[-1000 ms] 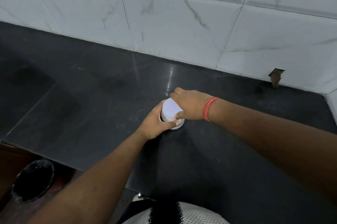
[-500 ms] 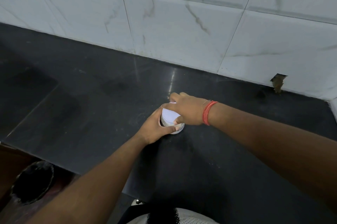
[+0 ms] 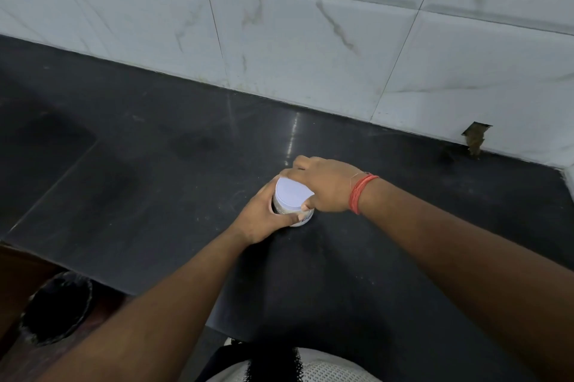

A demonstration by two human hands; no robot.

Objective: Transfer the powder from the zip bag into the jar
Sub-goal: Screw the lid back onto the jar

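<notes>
**Both hands on the closed jar**

The jar (image 3: 292,210) stands on the dark counter (image 3: 155,179), near its middle, with a white lid (image 3: 293,196) on top. The left hand (image 3: 264,220) is wrapped around the jar's side, thumb across the front. The right hand (image 3: 326,184), with a red thread (image 3: 362,193) on the wrist, grips the lid from above with curled fingers.

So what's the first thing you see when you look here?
Two hands on a small white jar in the middle of the black counter: the left hand grips its side, the right hand holds its lid. A red thread band circles the right wrist.
</notes>
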